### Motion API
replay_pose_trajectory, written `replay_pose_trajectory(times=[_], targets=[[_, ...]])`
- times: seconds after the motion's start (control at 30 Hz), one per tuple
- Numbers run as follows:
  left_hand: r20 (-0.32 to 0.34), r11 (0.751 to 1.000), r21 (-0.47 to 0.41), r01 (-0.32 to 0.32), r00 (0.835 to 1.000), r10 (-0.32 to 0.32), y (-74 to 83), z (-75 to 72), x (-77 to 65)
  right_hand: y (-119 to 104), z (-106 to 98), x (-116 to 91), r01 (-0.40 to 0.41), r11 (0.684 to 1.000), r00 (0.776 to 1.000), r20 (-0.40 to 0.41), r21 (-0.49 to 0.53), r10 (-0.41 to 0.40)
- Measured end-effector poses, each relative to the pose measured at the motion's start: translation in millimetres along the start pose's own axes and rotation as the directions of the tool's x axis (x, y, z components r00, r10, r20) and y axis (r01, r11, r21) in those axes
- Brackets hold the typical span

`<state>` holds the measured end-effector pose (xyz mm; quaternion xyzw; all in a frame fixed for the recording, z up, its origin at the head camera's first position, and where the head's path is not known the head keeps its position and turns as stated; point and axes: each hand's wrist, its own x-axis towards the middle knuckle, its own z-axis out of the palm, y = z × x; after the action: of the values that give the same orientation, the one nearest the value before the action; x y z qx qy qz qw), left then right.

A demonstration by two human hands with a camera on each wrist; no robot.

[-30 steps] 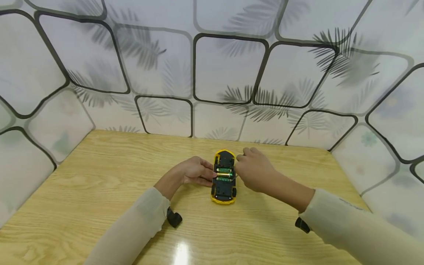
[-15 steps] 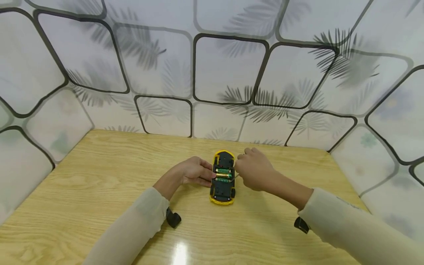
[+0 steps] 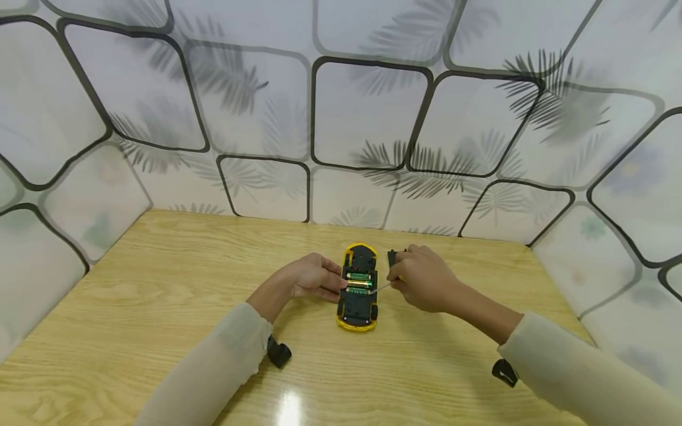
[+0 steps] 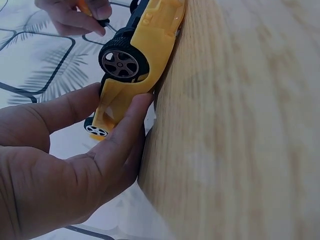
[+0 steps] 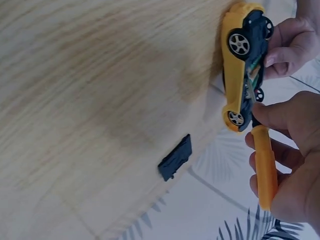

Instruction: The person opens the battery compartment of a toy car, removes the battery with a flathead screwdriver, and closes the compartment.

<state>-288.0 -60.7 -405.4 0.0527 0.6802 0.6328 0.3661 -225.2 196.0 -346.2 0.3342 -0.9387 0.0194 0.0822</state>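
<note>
A yellow toy car (image 3: 358, 310) lies upside down on the table, its black underside facing up. Several green-and-gold batteries (image 3: 359, 284) sit in its uncovered battery compartment. My left hand (image 3: 317, 278) holds the car's left side, thumb on the underside edge and fingers along the yellow body (image 4: 161, 37) in the left wrist view. In my right hand (image 3: 428, 283) is a screwdriver (image 5: 265, 167), gripped by its orange handle. Its thin metal shaft reaches the compartment's right edge near the lowest battery; whether the tip touches the battery cannot be told.
A small black battery cover (image 5: 176, 157) lies on the wood-grain table (image 3: 202, 284) to the right of the car, partly behind my right hand in the head view. A patterned wall covering (image 3: 367, 112) closes off the table's back and sides.
My right hand has shifted right and slightly back from the car, exposing the screwdriver's shaft and the black cover. The left hand still holds the car, which has barely moved.
</note>
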Motion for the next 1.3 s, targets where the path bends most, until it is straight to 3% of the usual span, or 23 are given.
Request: replay_pose_trajectory(times=[0.33, 0.77, 0.97, 1.3], targets=[[0.003, 1.000, 0.012, -0.011, 1.000, 0.011, 1.8, 1.6, -3.0, 12.1, 21.5, -16.3, 0.032, 0.996, 0.990, -0.143, 0.086, -0.019], [0.008, 1.000, 0.011, -0.012, 1.000, 0.012, -0.2, 0.4, -1.3, 17.1, 43.7, -27.8, 0.062, 0.986, 0.956, -0.292, 0.156, -0.013], [0.003, 1.000, 0.006, -0.011, 1.000, 0.011, 1.1, 0.8, -2.3, 17.9, 48.7, -29.9, 0.055, 0.978, 0.952, -0.304, 0.202, 0.009], [-0.003, 1.000, 0.007, -0.006, 1.000, 0.006, 0.3, 1.6, -1.3, 17.1, 52.6, -33.2, -0.007, 0.956, 0.965, -0.248, 0.293, 0.082]])
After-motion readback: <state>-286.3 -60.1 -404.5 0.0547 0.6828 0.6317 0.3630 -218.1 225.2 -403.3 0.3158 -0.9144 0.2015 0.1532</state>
